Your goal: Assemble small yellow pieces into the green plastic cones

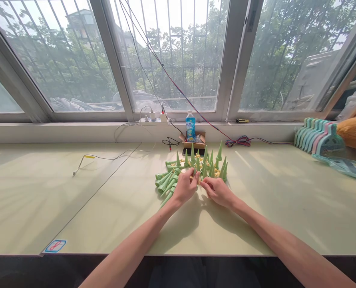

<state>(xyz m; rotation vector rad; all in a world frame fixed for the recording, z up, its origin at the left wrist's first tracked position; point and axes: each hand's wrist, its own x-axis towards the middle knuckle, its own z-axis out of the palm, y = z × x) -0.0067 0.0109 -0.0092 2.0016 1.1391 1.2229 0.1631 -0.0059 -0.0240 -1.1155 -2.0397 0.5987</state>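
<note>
Several green plastic cones stand upright (209, 160) on the pale green table (106, 200), and several more lie flat in a pile (166, 182) to their left. Small yellow pieces (216, 172) are scattered among the standing cones. My left hand (185, 187) and my right hand (216, 191) meet just in front of the cones, fingers pinched together around a small yellowish piece (199, 181) that is too small to make out clearly. The left hand rests beside the lying cones.
A blue drink bottle (190, 126) stands in a small cardboard box (195, 142) by the window sill. Cables (239, 141) run along the back. A white wire (84, 160) lies at left. Pastel plastic parts (318, 136) and a clear bag (342, 165) sit at right.
</note>
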